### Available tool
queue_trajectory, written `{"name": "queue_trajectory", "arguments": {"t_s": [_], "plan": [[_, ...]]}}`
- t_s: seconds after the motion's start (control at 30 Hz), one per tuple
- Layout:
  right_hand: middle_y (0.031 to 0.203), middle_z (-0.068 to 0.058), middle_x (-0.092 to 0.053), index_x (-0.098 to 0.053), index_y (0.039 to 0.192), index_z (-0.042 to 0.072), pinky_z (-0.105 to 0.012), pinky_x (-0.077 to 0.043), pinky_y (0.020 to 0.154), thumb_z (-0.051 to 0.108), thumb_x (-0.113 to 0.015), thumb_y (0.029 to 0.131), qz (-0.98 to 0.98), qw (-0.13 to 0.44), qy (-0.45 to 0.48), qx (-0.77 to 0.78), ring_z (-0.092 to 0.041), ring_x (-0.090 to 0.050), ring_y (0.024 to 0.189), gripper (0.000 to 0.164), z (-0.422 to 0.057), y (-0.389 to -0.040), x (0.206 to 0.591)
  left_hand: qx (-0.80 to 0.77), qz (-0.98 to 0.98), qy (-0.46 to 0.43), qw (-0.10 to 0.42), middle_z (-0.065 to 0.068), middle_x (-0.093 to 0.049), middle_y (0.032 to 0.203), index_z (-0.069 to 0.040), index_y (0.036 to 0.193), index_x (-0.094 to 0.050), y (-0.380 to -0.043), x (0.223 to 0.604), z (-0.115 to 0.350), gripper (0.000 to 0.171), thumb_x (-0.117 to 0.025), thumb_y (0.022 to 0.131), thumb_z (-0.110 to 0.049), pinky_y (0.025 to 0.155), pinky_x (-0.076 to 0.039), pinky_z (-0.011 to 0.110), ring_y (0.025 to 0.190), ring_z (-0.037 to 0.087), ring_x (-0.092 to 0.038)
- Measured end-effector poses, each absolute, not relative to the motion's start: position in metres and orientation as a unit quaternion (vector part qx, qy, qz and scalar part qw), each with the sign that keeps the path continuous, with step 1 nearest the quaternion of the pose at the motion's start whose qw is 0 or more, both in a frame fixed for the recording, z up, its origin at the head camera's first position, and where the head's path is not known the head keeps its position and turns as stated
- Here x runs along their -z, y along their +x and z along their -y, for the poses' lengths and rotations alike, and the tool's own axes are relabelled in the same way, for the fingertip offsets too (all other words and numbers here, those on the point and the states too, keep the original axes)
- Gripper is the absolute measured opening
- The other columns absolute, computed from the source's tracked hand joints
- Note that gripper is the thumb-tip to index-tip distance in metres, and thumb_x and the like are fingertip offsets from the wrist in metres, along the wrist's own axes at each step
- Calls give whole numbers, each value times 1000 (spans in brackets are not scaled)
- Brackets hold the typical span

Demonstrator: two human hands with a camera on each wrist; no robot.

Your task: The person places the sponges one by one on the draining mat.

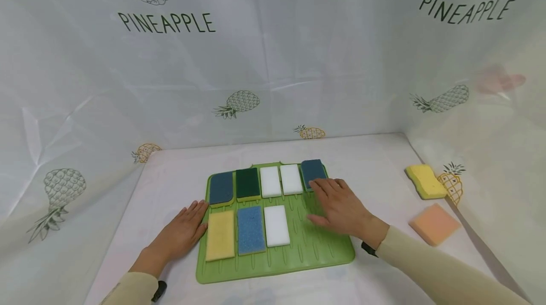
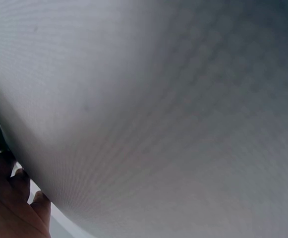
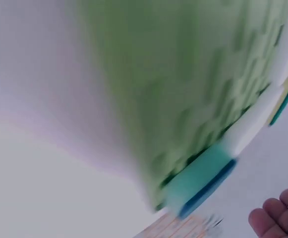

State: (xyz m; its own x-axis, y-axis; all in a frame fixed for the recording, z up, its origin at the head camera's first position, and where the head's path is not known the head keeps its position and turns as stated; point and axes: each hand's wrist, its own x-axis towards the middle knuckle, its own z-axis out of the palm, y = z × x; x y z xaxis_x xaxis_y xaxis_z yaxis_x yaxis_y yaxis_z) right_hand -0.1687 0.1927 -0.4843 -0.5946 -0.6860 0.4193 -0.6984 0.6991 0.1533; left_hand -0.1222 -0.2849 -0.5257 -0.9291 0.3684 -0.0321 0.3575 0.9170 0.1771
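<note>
A green ribbed mat (image 1: 307,248) carries two rows of sponges. Along the far row lie a dark blue sponge (image 1: 221,187), a dark green one (image 1: 248,183), two white blocks (image 1: 270,182) and, at the right end, another blue sponge (image 1: 313,170). Nearer are a yellow sponge (image 1: 220,236), a light blue sponge (image 1: 250,230) and a white block (image 1: 277,226). My left hand (image 1: 181,231) rests flat at the mat's left edge. Over the mat's right side, my right hand (image 1: 343,205) has its fingertips by the right-end blue sponge; the right wrist view shows its fingers (image 3: 277,218) holding nothing.
To the right on the table lie a yellow wavy sponge (image 1: 426,182) with a dark underside and an orange block (image 1: 435,223). A pineapple-printed sheet (image 1: 264,58) rises behind the table and along both sides.
</note>
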Motion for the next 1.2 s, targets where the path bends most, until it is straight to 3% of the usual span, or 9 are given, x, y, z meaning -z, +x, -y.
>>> {"name": "queue_trajectory", "arguments": {"t_s": [0.1, 0.33, 0.57, 0.9, 0.97, 1.03, 1.13, 1.2], "plan": [[131, -24, -65, -58, 142, -7, -57, -55, 94, 71, -36, 106, 896, 248, 368, -13, -40, -63, 119, 89, -221, -167, 488, -84, -979, 185, 29, 20, -41, 166, 0, 162, -38, -122, 527, 285, 62, -53, 112, -31, 124, -35, 62, 155, 42, -36], [125, -28, -66, -59, 137, -11, -61, -53, 94, 68, -37, 106, 911, 255, 324, 16, -45, -63, 115, 87, -295, -150, 495, -86, -979, 184, 29, 20, -42, 166, 1, 162, -38, -120, 524, 284, 61, -53, 112, -31, 124, -35, 62, 155, 43, -36], [125, -30, -66, -59, 135, -11, -65, -50, 96, 74, -23, 105, 922, 246, 291, 71, -47, -61, 116, 97, -362, -123, 504, -85, -979, 182, 30, 21, -42, 166, 1, 162, -38, -118, 521, 283, 61, -53, 112, -31, 124, -34, 62, 155, 43, -37], [121, -31, -66, -61, 126, -10, -71, -49, 87, 78, -27, 100, 921, 282, 254, 82, -53, -60, 115, 98, -438, -101, 512, -79, -979, 183, 28, 20, -43, 165, 0, 162, -39, -118, 520, 284, 61, -53, 112, -33, 124, -36, 62, 154, 43, -38], [126, -31, -66, -60, 125, -7, -71, -49, 85, 84, -33, 96, 936, 254, 228, 85, -52, -62, 113, 99, -446, -97, 513, -79, -979, 183, 28, 20, -43, 165, 0, 162, -39, -118, 520, 285, 61, -53, 112, -32, 124, -35, 62, 154, 43, -38], [132, -32, -64, -59, 125, -2, -71, -48, 83, 86, -48, 90, 953, 215, 194, 86, -51, -62, 110, 96, -452, -94, 514, -80, -979, 186, 28, 20, -42, 165, 0, 162, -39, -119, 520, 284, 61, -53, 112, -32, 124, -36, 62, 154, 43, -38], [137, -33, -60, -56, 128, 0, -70, -47, 81, 80, -68, 82, 972, 159, 145, 97, -51, -60, 109, 93, -457, -90, 515, -82, -978, 188, 27, 20, -42, 166, 0, 162, -39, -120, 520, 284, 61, -53, 112, -31, 124, -35, 62, 154, 43, -38], [137, -33, -59, -55, 131, -1, -69, -46, 79, 76, -71, 82, 979, 126, 122, 107, -51, -59, 109, 93, -459, -89, 516, -82, -978, 189, 27, 20, -42, 166, 0, 162, -39, -121, 521, 283, 61, -53, 112, -32, 125, -35, 61, 154, 43, -37]]}}
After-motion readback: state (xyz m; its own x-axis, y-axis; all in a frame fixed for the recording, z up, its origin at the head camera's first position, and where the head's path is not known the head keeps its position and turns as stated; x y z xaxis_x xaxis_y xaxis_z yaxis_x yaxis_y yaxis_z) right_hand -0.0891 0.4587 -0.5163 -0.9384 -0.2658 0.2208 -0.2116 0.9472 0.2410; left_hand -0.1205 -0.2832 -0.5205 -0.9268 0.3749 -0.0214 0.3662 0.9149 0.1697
